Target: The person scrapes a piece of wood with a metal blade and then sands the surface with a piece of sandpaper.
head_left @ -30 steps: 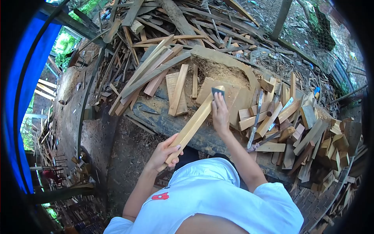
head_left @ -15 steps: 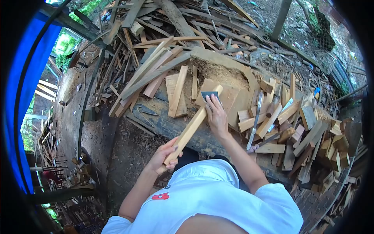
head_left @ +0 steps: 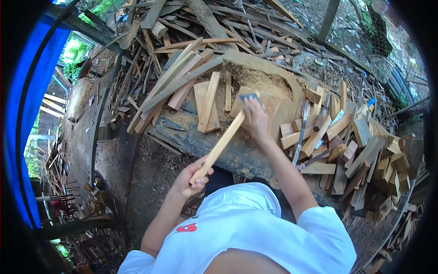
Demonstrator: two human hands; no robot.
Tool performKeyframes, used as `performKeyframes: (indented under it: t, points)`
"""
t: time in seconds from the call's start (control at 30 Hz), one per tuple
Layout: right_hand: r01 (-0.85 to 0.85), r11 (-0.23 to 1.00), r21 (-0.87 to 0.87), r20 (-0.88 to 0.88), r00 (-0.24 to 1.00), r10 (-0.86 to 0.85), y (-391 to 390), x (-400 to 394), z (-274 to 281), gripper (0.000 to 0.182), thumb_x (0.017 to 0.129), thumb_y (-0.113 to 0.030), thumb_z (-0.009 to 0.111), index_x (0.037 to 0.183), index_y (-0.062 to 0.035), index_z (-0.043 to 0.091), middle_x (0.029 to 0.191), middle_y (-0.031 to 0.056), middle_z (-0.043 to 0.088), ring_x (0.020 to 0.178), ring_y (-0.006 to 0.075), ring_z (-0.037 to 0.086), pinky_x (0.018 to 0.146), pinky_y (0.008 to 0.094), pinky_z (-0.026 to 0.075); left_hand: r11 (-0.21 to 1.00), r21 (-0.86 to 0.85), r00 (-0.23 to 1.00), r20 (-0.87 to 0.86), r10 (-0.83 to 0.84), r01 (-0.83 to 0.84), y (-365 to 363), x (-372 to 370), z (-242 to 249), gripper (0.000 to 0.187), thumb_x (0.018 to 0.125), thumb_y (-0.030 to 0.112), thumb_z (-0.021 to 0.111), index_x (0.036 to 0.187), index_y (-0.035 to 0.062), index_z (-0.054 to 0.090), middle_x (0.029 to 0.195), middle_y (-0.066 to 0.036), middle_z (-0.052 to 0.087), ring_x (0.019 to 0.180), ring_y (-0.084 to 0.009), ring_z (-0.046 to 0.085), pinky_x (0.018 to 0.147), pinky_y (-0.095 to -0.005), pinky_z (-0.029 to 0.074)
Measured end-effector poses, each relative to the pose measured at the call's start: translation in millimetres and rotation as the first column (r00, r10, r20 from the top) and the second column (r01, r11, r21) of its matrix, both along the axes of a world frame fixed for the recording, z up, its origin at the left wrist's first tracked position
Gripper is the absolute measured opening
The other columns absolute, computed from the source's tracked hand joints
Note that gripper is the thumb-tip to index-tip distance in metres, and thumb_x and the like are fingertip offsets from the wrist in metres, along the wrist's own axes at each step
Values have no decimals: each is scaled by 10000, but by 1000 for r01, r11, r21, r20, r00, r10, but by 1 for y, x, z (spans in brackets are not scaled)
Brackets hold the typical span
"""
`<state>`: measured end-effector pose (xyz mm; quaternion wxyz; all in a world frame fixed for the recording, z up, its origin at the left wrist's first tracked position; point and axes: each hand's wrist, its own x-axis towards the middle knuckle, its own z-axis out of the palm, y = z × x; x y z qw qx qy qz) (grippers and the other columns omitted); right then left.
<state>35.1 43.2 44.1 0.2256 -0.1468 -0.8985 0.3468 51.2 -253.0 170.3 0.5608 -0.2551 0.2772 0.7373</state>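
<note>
My left hand (head_left: 189, 179) is closed around the near end of a square wooden strip (head_left: 222, 144). The strip slants up and away to the right, its far end over the workbench. At that far end, my right hand (head_left: 257, 119) presses a dark sheet of sandpaper (head_left: 248, 96) against the wood; the hand is slightly blurred, and its fingers cover part of the sheet. Beneath the strip's far end is a flat board (head_left: 269, 107) on the bench.
The worn bench (head_left: 219, 157) carries sawdust (head_left: 260, 84) and a few loose wood pieces (head_left: 209, 102). Many offcuts (head_left: 319, 132) are heaped at the right, beside a long metal blade-like strip (head_left: 301, 132). Long planks (head_left: 182, 86) lean at the left, with scrap wood (head_left: 210, 23) piled behind.
My right hand and the sandpaper have moved up along the strip towards its far end. The strip appears slightly turned, with its near end still in my left hand.
</note>
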Motion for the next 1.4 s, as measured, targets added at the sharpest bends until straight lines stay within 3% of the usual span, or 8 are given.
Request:
performKeyframes:
  t: [0.27,0.43,0.6,0.87,0.97,1.13,1.27,1.4]
  points:
    - [142,986,-84,-53,988,-147,12,-27,-44,422,1032,-342,472,1316,-61,607,1411,192,538,1327,352,489,1132,495,340,997,-32,991,-119,-67,64,1,0,-3,555,1031,195,473,1543,160,264,948,-127,550,520,-85,474,361,-167,390]
    - [-62,998,-14,-11,998,62,-21,16,21,409,1035,-318,474,1321,-55,604,1410,200,535,1327,368,482,1135,490,340,999,-35,1000,-30,-2,1,-4,-6,-4,566,1017,155,498,1539,134,279,936,-137,574,519,-86,479,355,-165,381]
    - [109,992,-66,38,994,-107,20,-25,-22,404,1026,-310,491,1317,-55,609,1407,182,543,1334,356,480,1134,471,348,994,-78,976,-194,-95,81,3,-12,13,570,1012,161,507,1532,91,285,920,-130,581,514,-76,479,352,-153,367]
    - [-131,991,-15,-33,991,130,-30,52,38,378,1015,-281,510,1299,-59,626,1388,159,565,1312,332,509,1123,458,364,908,-368,830,-429,-358,201,18,-10,35,668,961,129,613,1544,76,291,861,-101,594,508,-73,508,369,-182,376]
    - [-85,996,-13,-3,996,85,-6,44,19,368,1014,-269,514,1291,-57,631,1381,147,574,1308,320,515,1118,459,371,787,-581,601,-560,-571,207,23,-12,44,746,933,82,646,1558,49,241,831,-93,605,513,-71,520,376,-195,380]
    - [36,992,-117,-60,997,-44,-17,32,15,352,1021,-232,500,1280,-33,630,1350,176,591,1310,356,509,1126,481,356,760,-622,534,-584,-612,190,25,-18,48,762,916,100,667,1554,44,255,809,-70,601,511,-65,514,379,-203,381]
    - [-197,980,3,-54,979,197,-62,73,50,361,996,-209,552,1312,-42,600,1372,171,574,1320,339,505,1138,493,340,755,-624,540,-573,-616,200,25,-11,44,775,898,83,677,1551,35,261,786,-47,588,485,-63,495,379,-213,383]
    - [-120,989,-86,-66,991,115,-11,51,18,366,985,-201,571,1306,-28,601,1358,172,584,1318,333,502,1121,499,356,665,-734,328,-600,-730,135,27,-9,47,751,869,81,700,1525,36,336,729,-41,602,474,-75,511,406,-251,413]
